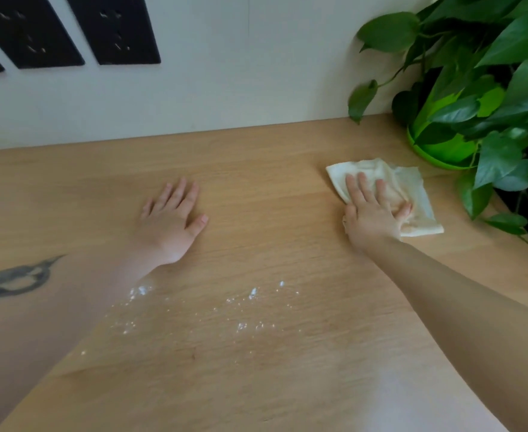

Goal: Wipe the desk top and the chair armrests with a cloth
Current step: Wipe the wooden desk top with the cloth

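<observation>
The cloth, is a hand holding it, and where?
The right hand presses flat on the cloth, fingers spread over its near-left part, not gripping it. The left hand lies empty on the desk top.

Leafy green plant (487, 88) in lime pot (443, 151), black wall sockets (113, 29), scattered white powder (194, 307)

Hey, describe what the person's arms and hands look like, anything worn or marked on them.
Both forearms are bare, with no sleeves in view. The left forearm carries a dark tattoo. The left hand and right hand show no gloves or watch.
</observation>
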Available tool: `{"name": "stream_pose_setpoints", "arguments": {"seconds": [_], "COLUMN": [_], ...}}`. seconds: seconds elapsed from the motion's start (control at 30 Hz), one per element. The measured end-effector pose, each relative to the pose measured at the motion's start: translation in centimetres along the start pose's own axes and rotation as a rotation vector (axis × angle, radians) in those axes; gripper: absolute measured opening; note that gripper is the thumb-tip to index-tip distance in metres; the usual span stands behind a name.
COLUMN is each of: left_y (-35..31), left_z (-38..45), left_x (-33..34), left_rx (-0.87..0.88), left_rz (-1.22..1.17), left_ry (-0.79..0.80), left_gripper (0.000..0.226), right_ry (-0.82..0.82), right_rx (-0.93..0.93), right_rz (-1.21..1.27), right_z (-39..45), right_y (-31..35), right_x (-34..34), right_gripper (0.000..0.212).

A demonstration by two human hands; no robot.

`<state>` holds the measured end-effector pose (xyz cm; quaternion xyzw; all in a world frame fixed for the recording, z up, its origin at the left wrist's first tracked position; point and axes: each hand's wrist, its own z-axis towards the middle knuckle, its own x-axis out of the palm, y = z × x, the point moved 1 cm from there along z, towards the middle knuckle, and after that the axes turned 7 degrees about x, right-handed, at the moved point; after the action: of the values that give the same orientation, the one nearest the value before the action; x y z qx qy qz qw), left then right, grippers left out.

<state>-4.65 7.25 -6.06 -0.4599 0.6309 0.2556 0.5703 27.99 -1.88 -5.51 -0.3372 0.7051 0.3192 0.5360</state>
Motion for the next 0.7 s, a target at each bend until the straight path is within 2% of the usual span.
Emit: {"name": "stream_pose_setpoints", "arguments": {"seconds": [0.17,0.37,0.43,0.53,0.7], "left_y": [0.3,2.4,3.6,5.7,8.8], "left_z": [-1.0,-3.8,-5.3,-7.5,-10.4], "left_x": [0.1,0.0,-0.5,-0.9,-1.5], "left_rx": [0.037,0.111,0.119,0.129,0.071], "left_rz": [-0.026,-0.05,-0.067,-0.02,-0.058], "left_ry": [0.01,0.025,0.038,0.049,0.005], "left_gripper": [0.061,0.059,0.062,0.069,0.067], "right_ry": [0.055,0.011,-0.018,-0.038,-0.165], "right_rx": [-0.107,-0.246,-0.219,-0.092,0.05], "right_rz": [-0.046,-0.027,0.069,0.078,0.173], "right_z": [-5.0,-11.1,-10.5,-9.4,-10.8], "right_y": [-0.8,-1.6,-2.3,-2.3,0.0], "right_x": [-0.1,1.3,0.6,1.0,2.7], "right_gripper": [0.058,0.065,0.064,0.061,0.054]}}
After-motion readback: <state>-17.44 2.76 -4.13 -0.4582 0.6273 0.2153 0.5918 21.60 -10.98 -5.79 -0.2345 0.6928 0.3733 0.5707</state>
